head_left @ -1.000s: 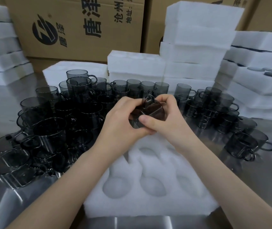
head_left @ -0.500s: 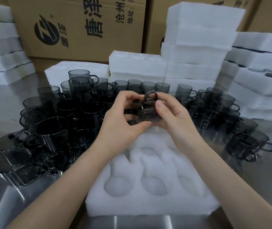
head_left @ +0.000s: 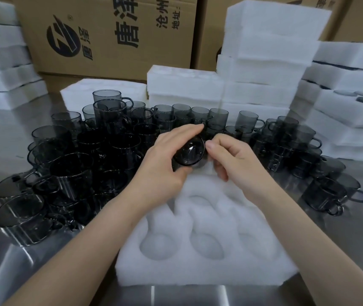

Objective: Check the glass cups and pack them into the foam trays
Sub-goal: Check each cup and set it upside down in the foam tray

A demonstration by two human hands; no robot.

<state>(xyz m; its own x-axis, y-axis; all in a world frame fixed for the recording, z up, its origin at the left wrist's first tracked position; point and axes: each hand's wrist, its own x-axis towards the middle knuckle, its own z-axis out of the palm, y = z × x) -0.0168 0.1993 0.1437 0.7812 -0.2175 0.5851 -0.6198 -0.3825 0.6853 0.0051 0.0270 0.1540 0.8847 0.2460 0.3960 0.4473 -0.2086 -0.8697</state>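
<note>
I hold one smoky grey glass cup above the far end of a white foam tray, its round base turned towards me. My left hand grips it with thumb below and fingers over the top. My right hand pinches its right side with curled fingers. The tray's oval pockets near me show no cups in them. Several more grey handled cups crowd the steel table to the left and behind, and another group of grey cups stands to the right.
Stacks of white foam trays rise behind the cups; further foam tray stacks stand at the right and the far left. Printed cardboard boxes form the back wall. The steel tabletop shows bare beside the tray.
The cup has been turned in my hands: its handle pointed up before, now its base faces me. Both hands stayed above the tray's far end.
</note>
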